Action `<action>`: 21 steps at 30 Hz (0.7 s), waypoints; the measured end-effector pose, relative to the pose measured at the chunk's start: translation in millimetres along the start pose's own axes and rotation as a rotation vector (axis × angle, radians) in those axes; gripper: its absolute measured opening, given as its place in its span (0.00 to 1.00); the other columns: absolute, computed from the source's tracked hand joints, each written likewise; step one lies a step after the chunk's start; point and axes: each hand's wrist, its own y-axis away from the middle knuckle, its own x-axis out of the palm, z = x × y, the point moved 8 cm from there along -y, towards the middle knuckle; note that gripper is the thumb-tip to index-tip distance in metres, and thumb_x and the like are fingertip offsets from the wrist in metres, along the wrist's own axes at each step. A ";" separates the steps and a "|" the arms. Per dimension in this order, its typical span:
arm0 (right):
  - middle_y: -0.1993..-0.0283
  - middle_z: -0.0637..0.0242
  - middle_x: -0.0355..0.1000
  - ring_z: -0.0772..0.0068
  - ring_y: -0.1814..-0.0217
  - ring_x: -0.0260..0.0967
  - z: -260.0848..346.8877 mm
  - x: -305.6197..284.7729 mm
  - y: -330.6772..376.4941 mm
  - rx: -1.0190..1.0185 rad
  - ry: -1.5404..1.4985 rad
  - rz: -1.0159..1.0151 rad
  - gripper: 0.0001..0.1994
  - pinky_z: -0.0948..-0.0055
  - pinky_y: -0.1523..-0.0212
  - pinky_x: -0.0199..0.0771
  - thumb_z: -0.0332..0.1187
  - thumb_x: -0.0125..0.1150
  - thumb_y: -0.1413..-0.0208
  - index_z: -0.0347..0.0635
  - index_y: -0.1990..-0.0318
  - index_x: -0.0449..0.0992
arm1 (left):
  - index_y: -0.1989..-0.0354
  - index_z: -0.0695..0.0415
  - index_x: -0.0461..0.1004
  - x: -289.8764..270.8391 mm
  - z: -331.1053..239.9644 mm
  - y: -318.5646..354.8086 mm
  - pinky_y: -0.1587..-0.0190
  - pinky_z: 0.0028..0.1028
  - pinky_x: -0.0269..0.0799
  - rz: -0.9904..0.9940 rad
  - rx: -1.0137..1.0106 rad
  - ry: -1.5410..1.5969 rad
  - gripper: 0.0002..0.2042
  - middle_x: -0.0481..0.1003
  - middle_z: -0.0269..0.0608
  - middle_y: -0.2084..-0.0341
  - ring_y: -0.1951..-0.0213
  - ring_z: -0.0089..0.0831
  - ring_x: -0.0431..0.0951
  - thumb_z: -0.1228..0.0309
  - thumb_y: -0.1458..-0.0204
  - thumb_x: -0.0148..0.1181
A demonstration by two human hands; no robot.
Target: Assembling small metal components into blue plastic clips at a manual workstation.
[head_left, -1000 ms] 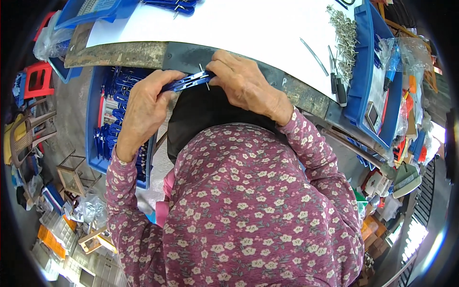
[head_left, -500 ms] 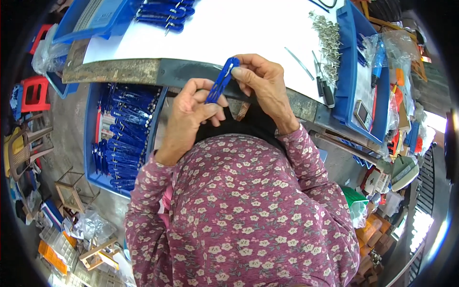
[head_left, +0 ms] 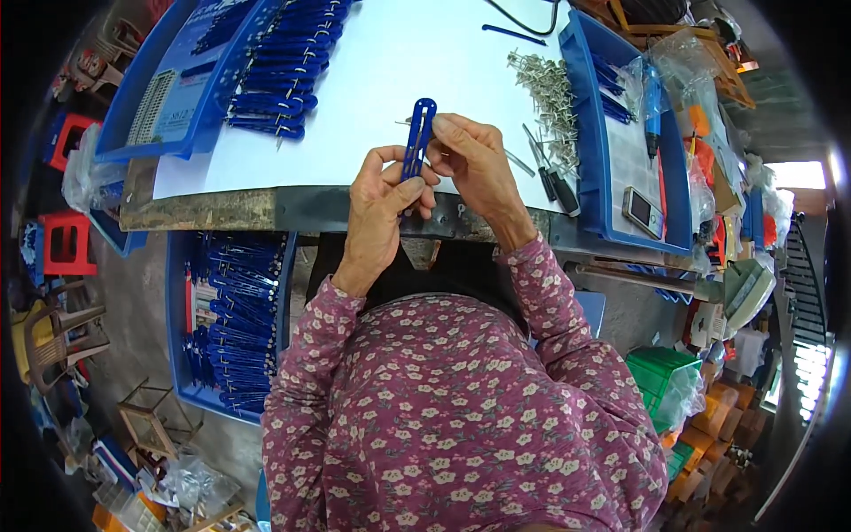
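A slim blue slotted strip with a rounded upper end stands nearly upright above the table's front edge. My left hand is closed on its lower part, thumb in front and fingers behind. Close against the strip's upper right side is my right hand, its thumb and fingers pinched together; what they hold is hidden. A thin metal pin sticks out to the left of the strip's upper part; where its other end sits cannot be seen.
Blue strips lie stacked at the left. Metal pins are heaped at the right, beside dark-handled tools. A blue tray holds a phone. Below the tabletop, a blue bin holds many similar strips.
The strip has turned from a slant to nearly upright, its slotted face showing more. My right fingers have slipped from its top end to its right side. The view takes in more tabletop.
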 end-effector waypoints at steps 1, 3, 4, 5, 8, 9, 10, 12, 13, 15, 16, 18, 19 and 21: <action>0.83 0.73 0.62 0.85 0.83 0.56 1.2 -0.4 -1.4 -0.004 -0.001 -0.003 0.14 0.86 0.82 0.54 0.39 0.52 0.43 0.35 0.73 0.72 | 0.57 0.63 0.59 1.2 0.8 -0.6 0.72 0.20 0.69 0.005 -0.001 -0.002 0.12 0.72 0.44 0.70 0.73 0.24 0.72 0.79 0.50 0.52; 0.85 0.75 0.61 0.87 0.85 0.53 -4.1 -4.7 -2.7 0.086 0.101 -0.054 0.16 0.86 0.85 0.51 0.42 0.54 0.44 0.37 0.76 0.72 | 0.57 0.63 0.59 4.2 1.6 -1.3 0.73 0.19 0.68 0.021 0.008 -0.009 0.12 0.72 0.43 0.70 0.74 0.23 0.72 0.78 0.49 0.52; 0.85 0.75 0.61 0.87 0.85 0.53 -3.8 -5.7 -3.8 0.082 0.100 -0.057 0.16 0.86 0.85 0.51 0.42 0.54 0.44 0.37 0.76 0.72 | 0.57 0.63 0.59 4.6 2.2 -1.8 0.73 0.19 0.68 0.026 0.008 -0.012 0.12 0.72 0.43 0.70 0.74 0.23 0.72 0.78 0.49 0.52; 0.85 0.75 0.61 0.88 0.85 0.53 -2.8 -5.8 -4.8 0.059 0.156 -0.041 0.17 0.86 0.85 0.50 0.42 0.54 0.45 0.37 0.77 0.72 | 0.58 0.62 0.60 3.9 3.0 -1.9 0.74 0.19 0.67 0.020 0.007 -0.020 0.12 0.72 0.43 0.70 0.74 0.22 0.71 0.78 0.49 0.52; 0.85 0.75 0.61 0.88 0.85 0.53 -2.8 -6.6 -7.4 0.021 0.236 -0.028 0.15 0.87 0.85 0.50 0.41 0.55 0.45 0.36 0.75 0.74 | 0.58 0.62 0.60 2.6 6.0 -2.2 0.74 0.18 0.65 0.020 0.006 -0.024 0.12 0.72 0.43 0.70 0.75 0.21 0.70 0.78 0.49 0.52; 0.84 0.76 0.61 0.88 0.85 0.53 -2.9 -6.7 -7.9 0.009 0.260 -0.029 0.14 0.88 0.84 0.51 0.39 0.56 0.46 0.35 0.72 0.75 | 0.59 0.62 0.60 2.4 7.1 -2.3 0.75 0.17 0.65 0.022 0.006 -0.018 0.12 0.72 0.43 0.70 0.75 0.21 0.70 0.78 0.49 0.52; 0.84 0.76 0.61 0.88 0.85 0.53 -5.0 -7.0 -8.1 0.007 0.260 -0.031 0.14 0.88 0.84 0.51 0.39 0.56 0.46 0.35 0.72 0.75 | 0.59 0.62 0.60 2.0 8.9 -2.5 0.75 0.17 0.65 0.025 0.005 -0.019 0.12 0.72 0.43 0.70 0.75 0.21 0.70 0.78 0.49 0.52; 0.83 0.75 0.63 0.88 0.84 0.54 -8.0 -8.2 -8.4 0.001 0.142 -0.042 0.12 0.87 0.82 0.54 0.36 0.58 0.47 0.33 0.70 0.75 | 0.59 0.62 0.60 1.7 11.8 -3.1 0.75 0.17 0.64 0.027 0.000 -0.022 0.12 0.72 0.43 0.71 0.75 0.21 0.70 0.78 0.50 0.53; 0.83 0.75 0.63 0.88 0.84 0.54 -8.8 -8.9 -8.2 0.002 0.140 -0.043 0.12 0.87 0.82 0.54 0.36 0.58 0.47 0.33 0.70 0.75 | 0.59 0.62 0.60 1.5 12.7 -2.7 0.75 0.17 0.64 0.027 -0.001 -0.023 0.12 0.72 0.43 0.71 0.75 0.21 0.70 0.78 0.50 0.53; 0.81 0.73 0.66 0.88 0.82 0.55 -10.4 -10.7 -9.2 0.007 0.154 -0.045 0.12 0.86 0.81 0.56 0.35 0.59 0.48 0.32 0.70 0.75 | 0.59 0.62 0.60 2.1 14.2 -2.3 0.75 0.17 0.64 0.035 -0.002 -0.007 0.12 0.72 0.43 0.71 0.75 0.21 0.70 0.78 0.49 0.53; 0.81 0.73 0.66 0.88 0.82 0.55 -9.9 -11.3 -9.5 0.007 0.154 -0.047 0.12 0.86 0.81 0.56 0.35 0.59 0.48 0.32 0.70 0.75 | 0.59 0.62 0.60 2.7 14.6 -2.4 0.75 0.17 0.64 0.036 -0.003 -0.007 0.12 0.72 0.43 0.71 0.75 0.21 0.70 0.78 0.49 0.53; 0.83 0.72 0.64 0.86 0.82 0.57 -7.0 -11.0 -10.6 -0.013 0.104 -0.032 0.11 0.84 0.82 0.57 0.33 0.60 0.50 0.34 0.77 0.73 | 0.59 0.62 0.60 3.9 15.2 -3.1 0.75 0.18 0.64 0.037 -0.009 0.004 0.12 0.72 0.43 0.71 0.75 0.21 0.70 0.78 0.50 0.53; 0.83 0.72 0.64 0.86 0.82 0.57 -7.0 -11.7 -10.8 -0.012 0.103 -0.031 0.11 0.84 0.82 0.57 0.33 0.60 0.50 0.34 0.77 0.73 | 0.59 0.62 0.60 3.8 14.9 -3.4 0.75 0.18 0.64 0.036 -0.009 0.003 0.12 0.72 0.43 0.71 0.75 0.21 0.70 0.78 0.50 0.53; 0.79 0.72 0.66 0.86 0.80 0.56 -11.9 -10.7 -11.7 0.060 0.159 0.008 0.12 0.85 0.80 0.55 0.34 0.58 0.48 0.30 0.66 0.75 | 0.58 0.63 0.60 2.2 12.1 -6.1 0.74 0.18 0.65 0.017 0.008 0.008 0.12 0.72 0.44 0.71 0.74 0.22 0.71 0.79 0.49 0.52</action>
